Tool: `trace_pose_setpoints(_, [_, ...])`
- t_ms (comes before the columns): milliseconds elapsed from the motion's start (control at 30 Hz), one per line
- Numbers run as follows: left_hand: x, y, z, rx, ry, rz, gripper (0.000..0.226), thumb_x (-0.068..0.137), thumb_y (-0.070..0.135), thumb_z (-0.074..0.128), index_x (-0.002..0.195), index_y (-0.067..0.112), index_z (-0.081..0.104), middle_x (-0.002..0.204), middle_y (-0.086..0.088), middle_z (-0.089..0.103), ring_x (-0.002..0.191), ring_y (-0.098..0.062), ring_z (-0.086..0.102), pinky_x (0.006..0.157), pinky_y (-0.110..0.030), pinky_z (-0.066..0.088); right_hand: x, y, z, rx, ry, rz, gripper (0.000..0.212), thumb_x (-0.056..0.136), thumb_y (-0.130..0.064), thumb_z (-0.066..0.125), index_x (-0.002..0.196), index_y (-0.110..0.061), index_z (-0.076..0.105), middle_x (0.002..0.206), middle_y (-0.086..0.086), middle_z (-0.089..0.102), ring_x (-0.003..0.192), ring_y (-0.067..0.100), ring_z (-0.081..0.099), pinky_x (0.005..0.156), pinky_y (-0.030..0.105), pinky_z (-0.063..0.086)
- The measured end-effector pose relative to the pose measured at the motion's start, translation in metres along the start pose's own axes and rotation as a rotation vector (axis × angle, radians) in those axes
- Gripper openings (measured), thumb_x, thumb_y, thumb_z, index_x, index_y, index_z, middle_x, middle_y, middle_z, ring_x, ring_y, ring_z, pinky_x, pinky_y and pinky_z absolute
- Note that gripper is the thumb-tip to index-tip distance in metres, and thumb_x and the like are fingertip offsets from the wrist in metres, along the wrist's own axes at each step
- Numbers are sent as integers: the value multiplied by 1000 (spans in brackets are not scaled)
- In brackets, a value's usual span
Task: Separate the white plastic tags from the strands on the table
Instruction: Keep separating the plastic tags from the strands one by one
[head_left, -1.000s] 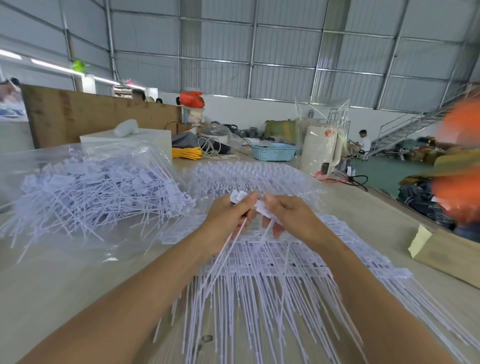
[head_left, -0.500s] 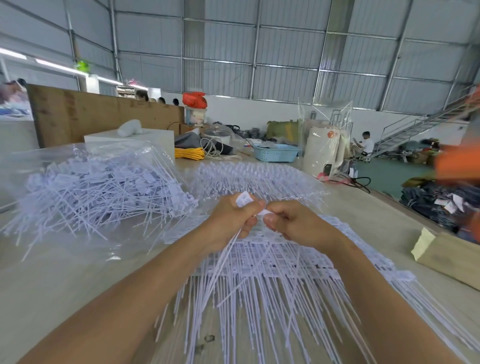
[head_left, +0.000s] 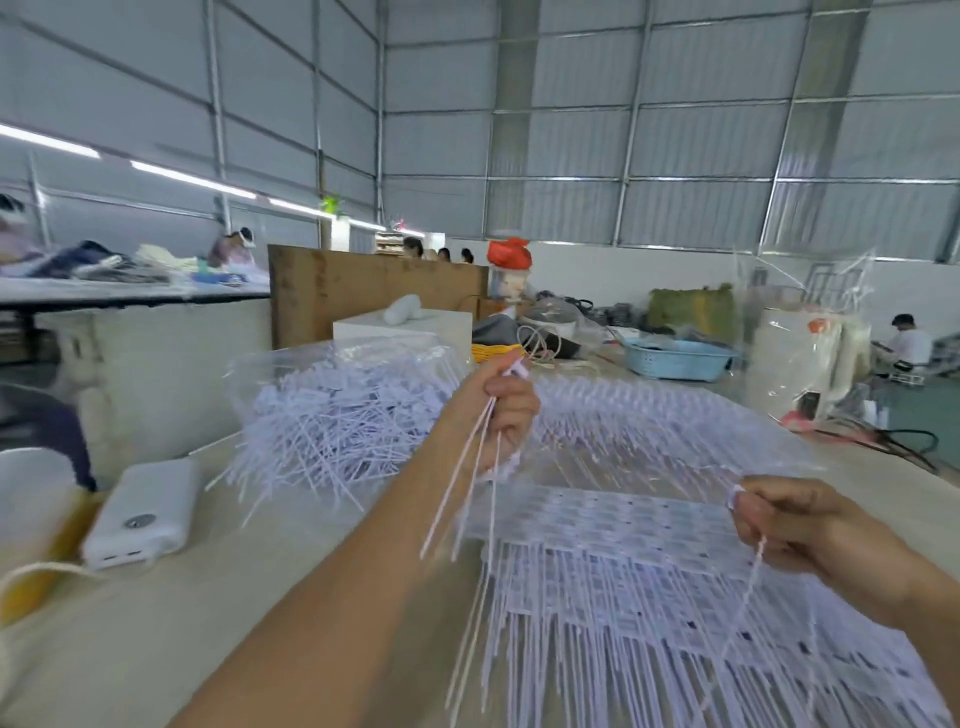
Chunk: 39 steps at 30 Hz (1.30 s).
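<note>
left hand (head_left: 498, 410): raised over the table, fingers curled tight round a small bunch of separated tags (head_left: 475, 499). The white heads poke out above my knuckles and the strands hang down past my wrist.

right hand (head_left: 795, 525): low on the right, thumb and fingers pinching one white tag (head_left: 736, 496), its thin tail dangling under the palm. Looks like it's free of the sheet, but it's too blurry to be sure.

tag sheet (head_left: 623, 525): the unseparated lot lies flat on the table (head_left: 171, 644) between my hands, heads in rows, strands fanning toward me.

finished pile (head_left: 337, 421): loose tags heaped on clear plastic to the left, just beyond my left hand.

step in hand: I'd say drop the left bunch on that pile, then go back for the next row.

how I'd do it well: carry the bunch heads-first so the tails trail and don't snag the sheet. Let go right over the heap, not short of it.

watch out: the white power bank (head_left: 140, 519) and its cord sit near the pile's edge, so I reckon long tails could drag across it.

next pull: grip close to the head and pull apart sideways, since yanking upward would probably lift the whole sheet.
</note>
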<state>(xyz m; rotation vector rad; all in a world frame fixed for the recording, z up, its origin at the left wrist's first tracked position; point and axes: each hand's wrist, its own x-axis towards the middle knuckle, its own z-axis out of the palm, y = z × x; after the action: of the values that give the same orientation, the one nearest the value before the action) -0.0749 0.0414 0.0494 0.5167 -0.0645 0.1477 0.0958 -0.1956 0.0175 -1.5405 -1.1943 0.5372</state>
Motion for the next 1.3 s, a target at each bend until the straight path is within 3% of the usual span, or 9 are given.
trace_pose_setpoints(100, [-10,34,-28,224,418,91,36,100,26,42,65,14,38,37,4,38,24,-8,29,26,-15,19,3,6,2,18,88,7,33,84,-17,55,54,-6,45,56,8,29,48,12,17,45,19,16])
trace_pose_setpoints(267, [-7,70,-42,1358,982,127,20,93,5,51,74,3,46,57,-11,52,36,-12,38,36,-18,28,11,0,15,-50,9,25,36,85,-18,55,51,-9,48,58,13,28,45,13,21,43,17,19])
trace_pose_setpoints(367, [7,83,-40,2037,1067,-24,25,92,1,47,117,-5,43,102,-22,59,84,-27,62,66,-33,51,13,0,16,-66,9,52,38,88,-15,55,52,-6,46,52,8,26,42,13,22,43,16,21])
trace_pose_setpoints(533, [17,76,-80,2717,1069,-132,59,96,31,46,142,2,22,139,-19,39,127,-35,38,102,-44,36,14,1,17,-75,14,93,38,87,-16,55,50,-8,50,57,14,28,43,13,23,44,18,21])
trace_pose_setpoints(667, [15,61,-82,2722,1099,-320,68,98,38,41,149,6,10,150,-20,22,137,-35,23,108,-50,27,14,2,18,-102,19,93,36,88,-17,57,53,-8,55,60,16,36,42,14,28,43,19,25])
trace_pose_setpoints(833, [19,24,-13,2741,1124,-651,32,92,14,47,124,14,52,127,-8,53,119,-32,47,106,-54,26,13,-1,23,-80,52,87,33,86,-24,62,55,-13,53,52,2,46,46,14,36,51,23,32])
trace_pose_setpoints(967, [24,-24,35,2869,933,-182,10,95,20,47,86,18,51,80,3,47,95,-22,56,88,-39,34,10,0,23,-169,52,31,19,89,-16,61,75,-4,60,56,-4,48,52,11,41,58,23,34])
trace_pose_setpoints(1100, [35,-79,34,2141,503,196,58,92,54,49,64,5,62,59,-6,64,55,-21,61,55,-30,48,10,3,25,-111,-4,52,26,85,-6,65,110,-5,58,87,13,61,76,11,62,67,18,45])
trace_pose_setpoints(1300, [43,-124,-5,1361,353,183,34,91,41,59,90,8,67,58,-6,69,49,-14,65,43,-17,45,11,5,31,-56,-26,8,48,76,11,68,116,-5,47,88,4,62,77,18,62,67,24,53])
